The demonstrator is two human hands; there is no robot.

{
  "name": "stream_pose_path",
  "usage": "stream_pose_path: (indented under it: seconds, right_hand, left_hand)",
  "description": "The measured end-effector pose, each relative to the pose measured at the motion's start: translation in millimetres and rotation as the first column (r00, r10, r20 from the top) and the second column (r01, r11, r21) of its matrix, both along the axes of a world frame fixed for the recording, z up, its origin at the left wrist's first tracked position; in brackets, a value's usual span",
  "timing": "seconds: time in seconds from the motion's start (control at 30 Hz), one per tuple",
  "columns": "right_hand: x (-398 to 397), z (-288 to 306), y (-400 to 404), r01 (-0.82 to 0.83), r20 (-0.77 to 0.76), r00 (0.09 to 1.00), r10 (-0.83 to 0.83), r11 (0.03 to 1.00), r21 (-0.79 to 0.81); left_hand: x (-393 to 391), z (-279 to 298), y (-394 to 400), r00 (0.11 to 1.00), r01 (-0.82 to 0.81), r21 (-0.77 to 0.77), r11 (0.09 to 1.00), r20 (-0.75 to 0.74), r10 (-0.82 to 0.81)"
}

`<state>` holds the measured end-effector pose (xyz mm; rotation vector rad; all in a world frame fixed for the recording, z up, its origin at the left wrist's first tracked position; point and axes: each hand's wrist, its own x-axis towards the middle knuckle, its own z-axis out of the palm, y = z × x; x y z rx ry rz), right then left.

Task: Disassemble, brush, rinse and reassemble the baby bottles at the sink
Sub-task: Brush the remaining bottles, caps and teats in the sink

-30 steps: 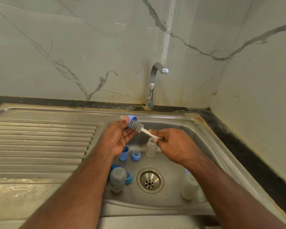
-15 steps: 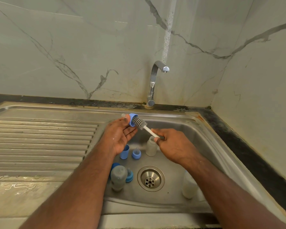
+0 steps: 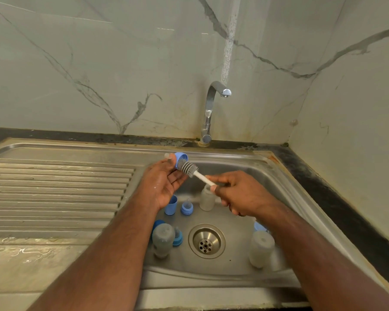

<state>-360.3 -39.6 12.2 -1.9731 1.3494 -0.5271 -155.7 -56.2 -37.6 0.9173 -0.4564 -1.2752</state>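
My left hand (image 3: 164, 182) holds a blue bottle collar with its clear teat (image 3: 179, 158) over the sink basin. My right hand (image 3: 240, 194) grips the white handle of a grey bottle brush (image 3: 190, 169), whose bristle head touches the collar's open side. Down in the basin stand three frosted bottle bodies: one at the back (image 3: 206, 198), one front left (image 3: 163, 240), one front right (image 3: 261, 249). A blue cap (image 3: 171, 205) and another blue collar with teat (image 3: 186, 207) sit behind the drain.
The steel sink (image 3: 279, 176) has a drain (image 3: 206, 241) in its middle and a ribbed draining board (image 3: 54, 194) to the left. A chrome tap (image 3: 211, 111) rises behind, with no water running. More blue parts (image 3: 177, 239) lie by the front-left bottle. Marble walls close the right corner.
The brush head has shifted slightly against the blue collar, moving up and outward. Both hands stay in nearly the same place over the basin.
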Motion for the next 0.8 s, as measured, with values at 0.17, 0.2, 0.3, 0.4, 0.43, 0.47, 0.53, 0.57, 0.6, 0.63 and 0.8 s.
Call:
stream_pose_path:
  seconds: [0.17, 0.2, 0.3, 0.4, 0.43, 0.47, 0.53, 0.57, 0.6, 0.63, 0.8]
  right_hand:
    - [5, -7, -1, 0.053, 0.085, 0.994, -0.061, 0.995, 0.088]
    - [8, -8, 0, 0.046, 0.124, 0.991, -0.059, 0.993, 0.106]
    - [8, -6, 4, 0.015, 0.119, 0.993, -0.020, 0.999, 0.047]
    - [3, 1, 4, -0.056, -0.098, 0.994, 0.046, 0.993, -0.107]
    - [1, 3, 4, -0.073, -0.161, 0.986, 0.050, 0.987, -0.140]
    - [-1, 4, 2, -0.071, -0.192, 0.981, 0.039, 0.984, -0.162]
    - [-2, 3, 0, -0.029, -0.168, 0.986, -0.001, 0.984, -0.174]
    - [0, 1, -1, -0.002, -0.125, 0.992, -0.018, 0.987, -0.162]
    - [2, 0, -1, 0.018, -0.086, 0.996, -0.031, 0.989, -0.146]
    - [4, -1, 0, 0.026, -0.066, 0.997, -0.035, 0.990, -0.135]
    - [4, 4, 6, -0.097, -0.202, 0.977, 0.064, 0.983, -0.154]
  left_hand:
    - [-5, 0, 1, 0.998, 0.059, -0.018, 0.998, 0.005, -0.059]
    - [-4, 1, 1, 0.998, 0.066, -0.020, 0.998, 0.001, -0.066]
    - [-3, 2, 1, 0.997, 0.071, -0.027, 0.997, -0.023, -0.071]
    - [-5, 1, 1, 0.997, 0.070, -0.013, 0.997, -0.015, -0.070]
    - [-5, 1, 2, 0.997, 0.069, -0.008, 0.998, -0.017, -0.069]
    - [-5, 1, 2, 0.998, 0.064, -0.006, 0.998, -0.021, -0.064]
    - [-5, 1, 1, 0.998, 0.055, -0.003, 0.998, -0.031, -0.056]
    - [-5, 1, 2, 0.998, 0.054, -0.001, 0.999, -0.028, -0.054]
    - [-6, 1, 2, 0.998, 0.057, 0.001, 0.998, -0.022, -0.057]
    - [-6, 1, 2, 0.998, 0.064, 0.005, 0.998, -0.017, -0.064]
    - [-3, -1, 2, 0.997, 0.079, 0.042, 0.996, 0.000, -0.080]
